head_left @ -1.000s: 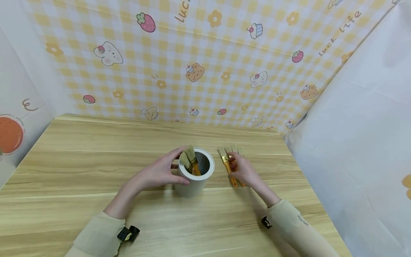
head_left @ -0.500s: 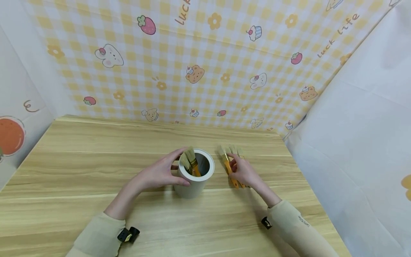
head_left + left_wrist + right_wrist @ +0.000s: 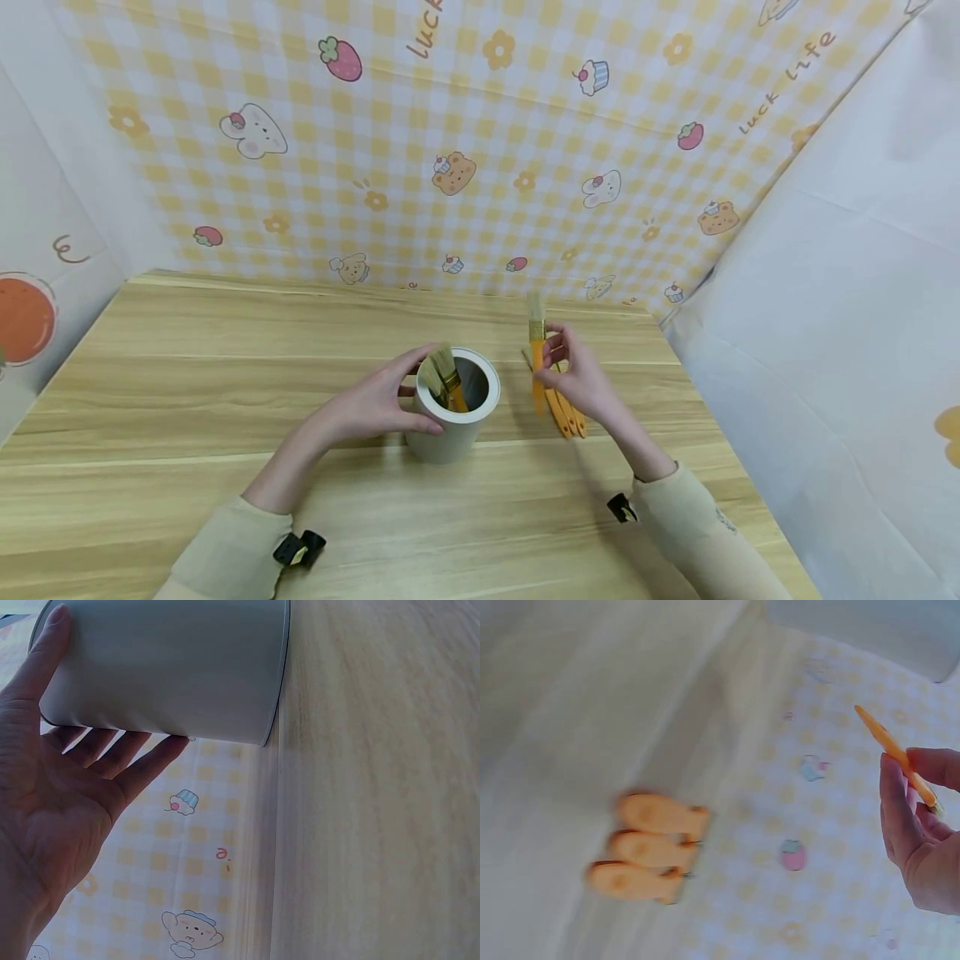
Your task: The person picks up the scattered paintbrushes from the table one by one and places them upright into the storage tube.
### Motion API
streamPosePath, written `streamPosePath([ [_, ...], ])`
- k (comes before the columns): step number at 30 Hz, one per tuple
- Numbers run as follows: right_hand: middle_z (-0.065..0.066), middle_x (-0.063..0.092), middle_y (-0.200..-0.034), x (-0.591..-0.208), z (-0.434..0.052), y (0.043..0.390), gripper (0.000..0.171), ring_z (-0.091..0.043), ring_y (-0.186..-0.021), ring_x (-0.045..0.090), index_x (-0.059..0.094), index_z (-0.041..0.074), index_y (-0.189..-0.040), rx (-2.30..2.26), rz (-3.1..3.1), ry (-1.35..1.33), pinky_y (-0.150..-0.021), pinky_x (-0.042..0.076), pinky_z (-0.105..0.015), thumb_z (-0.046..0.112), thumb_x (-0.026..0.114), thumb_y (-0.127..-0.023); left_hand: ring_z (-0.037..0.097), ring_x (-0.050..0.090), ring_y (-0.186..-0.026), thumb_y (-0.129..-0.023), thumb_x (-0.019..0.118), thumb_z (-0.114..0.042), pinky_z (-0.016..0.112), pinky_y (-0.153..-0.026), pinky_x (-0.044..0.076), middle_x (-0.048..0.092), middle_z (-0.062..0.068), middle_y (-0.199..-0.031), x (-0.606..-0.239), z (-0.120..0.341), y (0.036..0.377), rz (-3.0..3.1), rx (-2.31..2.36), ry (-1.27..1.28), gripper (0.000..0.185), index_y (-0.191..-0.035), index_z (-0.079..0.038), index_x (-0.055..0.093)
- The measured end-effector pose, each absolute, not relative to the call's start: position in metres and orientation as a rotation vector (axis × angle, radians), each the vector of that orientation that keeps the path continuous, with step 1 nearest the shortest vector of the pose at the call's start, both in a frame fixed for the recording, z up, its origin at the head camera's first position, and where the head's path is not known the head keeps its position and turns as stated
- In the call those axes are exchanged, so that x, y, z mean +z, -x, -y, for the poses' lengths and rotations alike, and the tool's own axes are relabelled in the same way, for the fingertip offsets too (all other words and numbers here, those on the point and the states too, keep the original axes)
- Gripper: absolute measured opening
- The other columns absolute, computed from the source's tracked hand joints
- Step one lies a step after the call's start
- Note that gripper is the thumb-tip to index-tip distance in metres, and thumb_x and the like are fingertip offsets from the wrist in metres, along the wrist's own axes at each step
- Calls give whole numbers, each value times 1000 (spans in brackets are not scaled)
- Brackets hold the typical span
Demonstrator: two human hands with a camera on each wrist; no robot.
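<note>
In the head view my left hand [image 3: 367, 407] grips a pale grey-white round canister [image 3: 444, 442] by its left side, thumb in front and fingers behind. The left wrist view shows the thumb and fingertips against the canister's smooth wall [image 3: 172, 667]. Paintbrushes [image 3: 447, 367] stand in the canister, bristles up, leaning left. To the right, my right hand [image 3: 581, 379] pinches one orange-handled paintbrush [image 3: 537, 350], raised with its pale bristles upward. Beneath that hand lie three more orange-handled paintbrushes [image 3: 567, 417] side by side, their bristle ends partly hidden.
Everything rests on a light wood-grain table [image 3: 225, 358]. Behind it hangs a yellow checked cloth [image 3: 405, 150] with cartoon prints. A white sheet [image 3: 810, 267] closes off the right side, and another pale panel [image 3: 52, 200] stands at the left.
My right hand has picked up the leftmost paintbrush from the row and lifted it upright off the table. The left hand and canister stay in place.
</note>
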State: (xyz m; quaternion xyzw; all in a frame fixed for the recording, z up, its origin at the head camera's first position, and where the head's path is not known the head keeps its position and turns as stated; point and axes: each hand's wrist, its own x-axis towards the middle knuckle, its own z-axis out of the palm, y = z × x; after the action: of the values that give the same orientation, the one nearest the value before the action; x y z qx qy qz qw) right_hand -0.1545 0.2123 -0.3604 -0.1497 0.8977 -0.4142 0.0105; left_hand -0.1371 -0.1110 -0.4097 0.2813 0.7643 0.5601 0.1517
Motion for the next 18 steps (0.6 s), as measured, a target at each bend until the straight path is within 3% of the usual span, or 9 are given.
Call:
streamPosePath([
  [8,-13,53,-112,-327,-196,151,61,-17,-96,58,39,-2,-144,-1556,-2778,442,-68,59,-19,-8,67,-90,37,46,-146,-77,92,-30,50,-112,53,39,7,-160,-408,111,135,-2180,1606,-763,107,-162,-26,27],
  [15,-3,48,-108,-313,-177,147,50,-11,-93,58,40,1,-136,-1842,-2661,493,-66,66,-31,-10,65,-93,37,45,-146,-78,92,-29,50,-113,53,39,8,-161,-408,111,135,-2189,1602,-777,107,-162,-24,26],
  [18,-1,48,-106,-310,-165,144,45,-10,-89,59,42,1,-131,-1923,-2633,556,-64,66,-31,-11,64,-93,38,45,-146,-79,91,-29,51,-113,53,39,10,-161,-409,112,136,-2196,1595,-794,106,-163,-22,26],
])
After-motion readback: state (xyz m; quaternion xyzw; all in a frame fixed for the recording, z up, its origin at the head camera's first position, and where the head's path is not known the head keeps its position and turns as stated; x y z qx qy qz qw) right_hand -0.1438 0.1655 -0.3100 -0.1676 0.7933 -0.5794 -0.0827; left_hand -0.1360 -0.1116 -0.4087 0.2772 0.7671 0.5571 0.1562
